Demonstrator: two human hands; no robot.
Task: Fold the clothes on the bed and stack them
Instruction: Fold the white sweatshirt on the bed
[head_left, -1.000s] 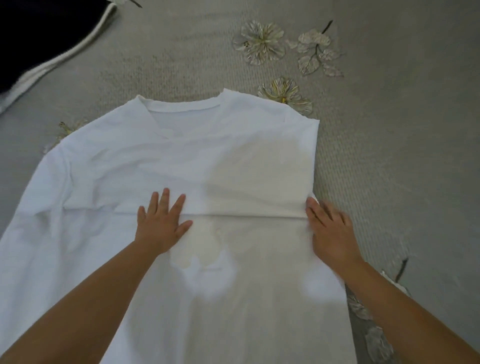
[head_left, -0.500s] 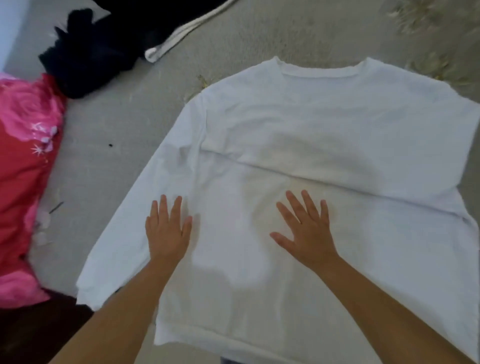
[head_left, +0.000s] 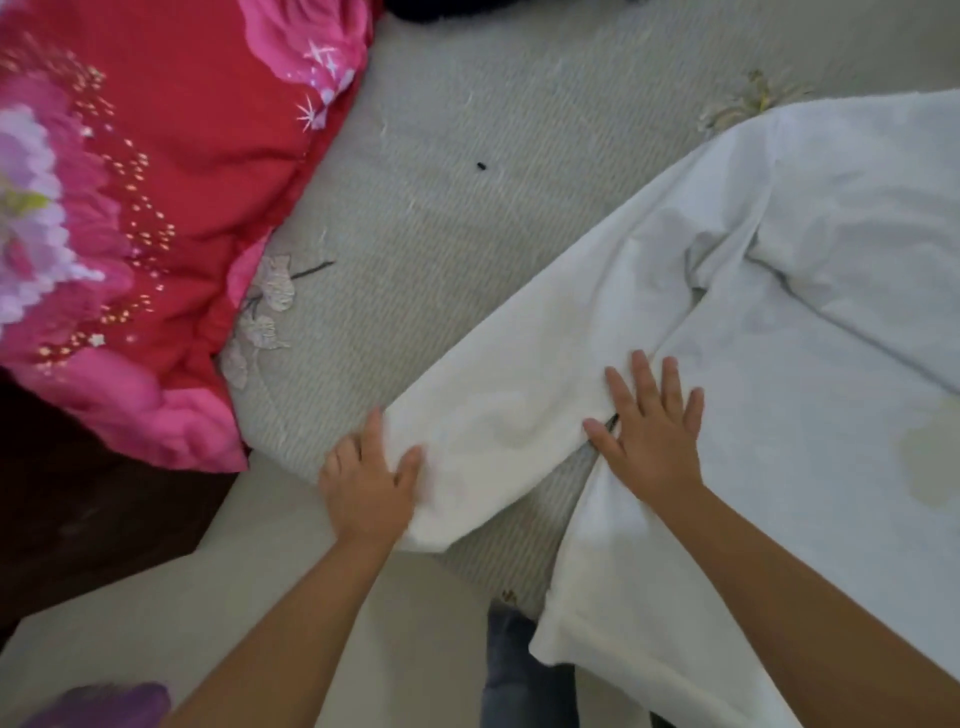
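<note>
A white long-sleeved shirt lies spread on the grey bedspread, filling the right half of the view. Its left sleeve runs down and to the left toward the bed's edge. My left hand holds the sleeve's cuff end, with the thumb on top of the cloth and the fingers curled at its edge. My right hand lies flat with spread fingers on the shirt where the sleeve joins the body. The shirt's right side is out of view.
A red and pink flowered quilt is bunched at the left. Dark clothing shows at the top edge. The bed's near edge runs along the bottom, with a jeans leg and pale floor below it.
The view has swung left. My left hand moved from the shirt's body out to the sleeve's cuff and took hold of it. My right hand shifted left to the sleeve's base.
</note>
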